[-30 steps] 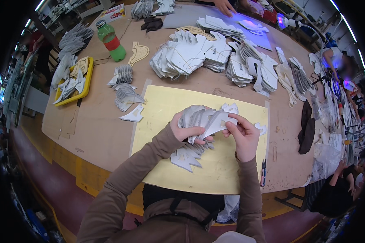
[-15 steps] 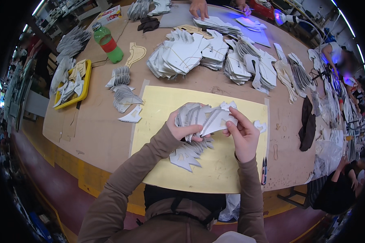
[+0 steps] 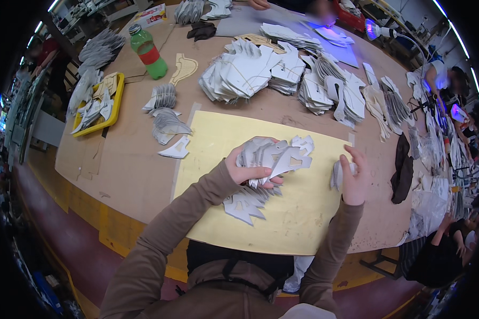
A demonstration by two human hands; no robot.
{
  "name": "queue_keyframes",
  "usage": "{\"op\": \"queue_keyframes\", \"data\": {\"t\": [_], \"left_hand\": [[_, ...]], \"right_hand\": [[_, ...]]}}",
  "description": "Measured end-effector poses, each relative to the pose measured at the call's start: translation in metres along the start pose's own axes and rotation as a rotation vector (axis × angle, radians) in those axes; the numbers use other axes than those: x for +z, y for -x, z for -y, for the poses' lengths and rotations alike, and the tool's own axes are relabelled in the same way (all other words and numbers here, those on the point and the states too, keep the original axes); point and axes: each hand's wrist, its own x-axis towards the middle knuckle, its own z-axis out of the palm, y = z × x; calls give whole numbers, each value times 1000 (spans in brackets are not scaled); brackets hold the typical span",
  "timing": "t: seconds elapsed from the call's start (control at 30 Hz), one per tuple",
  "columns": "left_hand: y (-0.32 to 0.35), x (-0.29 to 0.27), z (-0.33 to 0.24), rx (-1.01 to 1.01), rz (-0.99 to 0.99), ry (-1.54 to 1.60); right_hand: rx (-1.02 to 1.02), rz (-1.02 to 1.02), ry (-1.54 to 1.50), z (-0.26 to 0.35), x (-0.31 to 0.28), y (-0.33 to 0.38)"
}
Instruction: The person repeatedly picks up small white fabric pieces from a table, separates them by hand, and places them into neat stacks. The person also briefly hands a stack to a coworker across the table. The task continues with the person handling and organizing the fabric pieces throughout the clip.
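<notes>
My left hand (image 3: 250,171) is closed round a fanned stack of grey-white cut pieces (image 3: 269,157), thumb on top; the uppermost have cut-out openings. Below it, more fanned pieces (image 3: 243,204) lie on the yellow mat (image 3: 287,223). My right hand (image 3: 355,178) is over the mat's right edge, with thumb and index finger apart. Close against its thumb side is a small grey-white piece (image 3: 335,176); whether the hidden fingers touch it is unclear.
Large tied stacks of white pieces (image 3: 237,72) stand beyond the mat. To the left are smaller grey stacks (image 3: 167,125), a green bottle (image 3: 149,53) and a yellow tray (image 3: 118,103) of pieces. Dark cloth (image 3: 403,170) lies right. Another person's hand (image 3: 259,4) shows at the far edge.
My right hand has left the stack and moved right, to the mat's edge, and its fingers have spread. My left hand keeps its hold. The other person's hand has drawn back.
</notes>
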Motion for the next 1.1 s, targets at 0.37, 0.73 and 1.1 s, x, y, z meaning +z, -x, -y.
{"op": "queue_keyframes", "data": {"t": [0.37,0.73,1.1], "left_hand": [[-3,-5,6,-64,102,-80],[-2,-1,6,-86,109,-59],[-7,-3,4,-2,-138,-105]], "right_hand": [[187,387,-722,64,33,24],[67,296,-661,73,36,25],[245,202,-812,58,39,19]]}}
